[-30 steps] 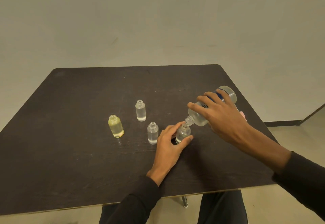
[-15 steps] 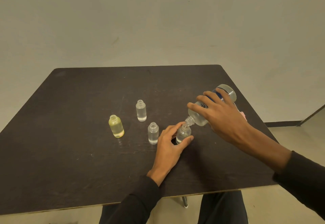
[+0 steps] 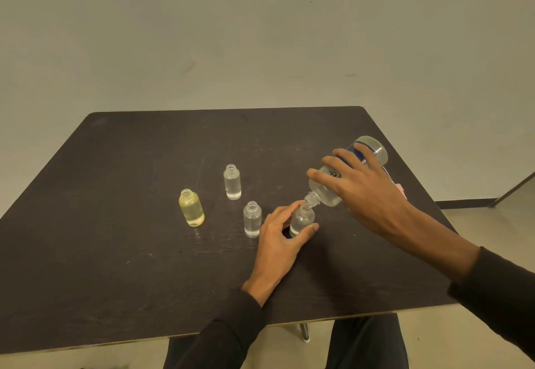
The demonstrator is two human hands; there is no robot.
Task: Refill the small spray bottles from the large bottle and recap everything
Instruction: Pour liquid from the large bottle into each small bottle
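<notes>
My right hand (image 3: 367,192) grips the large clear bottle (image 3: 324,192) with a blue label, tilted so its open neck meets the mouth of a small clear bottle (image 3: 301,219). My left hand (image 3: 278,238) holds that small bottle upright on the dark table (image 3: 115,252) between thumb and fingers. Three more small bottles stand uncapped to the left: a clear one (image 3: 252,219), a taller clear one (image 3: 232,182) and a yellowish one (image 3: 191,208). No caps or spray heads are in sight.
A small pink object (image 3: 401,188) peeks out behind my right wrist near the table's right edge. The table's near edge runs just above my lap. A plain wall stands behind the table.
Hardly anything differs; the large bottle stays tilted over the small bottle and both hands keep their hold.
</notes>
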